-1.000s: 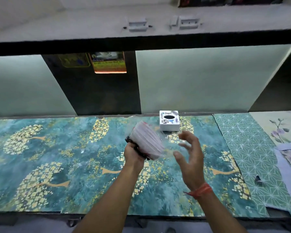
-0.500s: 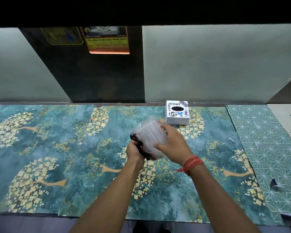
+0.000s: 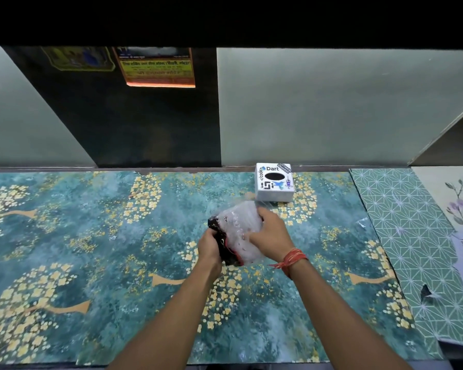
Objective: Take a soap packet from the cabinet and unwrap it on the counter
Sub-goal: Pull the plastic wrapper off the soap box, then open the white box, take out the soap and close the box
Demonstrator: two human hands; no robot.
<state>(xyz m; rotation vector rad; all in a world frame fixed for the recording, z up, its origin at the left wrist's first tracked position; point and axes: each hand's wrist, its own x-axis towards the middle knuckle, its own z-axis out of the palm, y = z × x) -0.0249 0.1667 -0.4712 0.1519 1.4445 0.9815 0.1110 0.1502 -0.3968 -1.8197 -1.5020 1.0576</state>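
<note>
- The worktop (image 3: 96,236), covered in a teal sheet printed with yellow flowering trees, fills most of the head view; its open middle gives a clear place for unwrapping, which is probably why the work is done there.
- A green geometric sheet (image 3: 401,236) lies alongside at the right, well apart from the hands.
- A white box (image 3: 274,182) with stickers and a dark oval on top stands at the back edge, just beyond the packet and not touching it as far as I can tell.
- The soap packet (image 3: 239,231) sits between both hands over the middle of the worktop; whether it rests on the surface or is held just above it is unclear. Clear crinkled plastic covers it, with a dark, red-trimmed part at its left end.
- The left hand (image 3: 210,248) has its fingers closed round that dark end, apparently to anchor it.
- The right hand (image 3: 271,236), with a red thread at the wrist, curls its fingers over the clear plastic, likely to pull the wrap off; the wrap looks largely still on.
</note>
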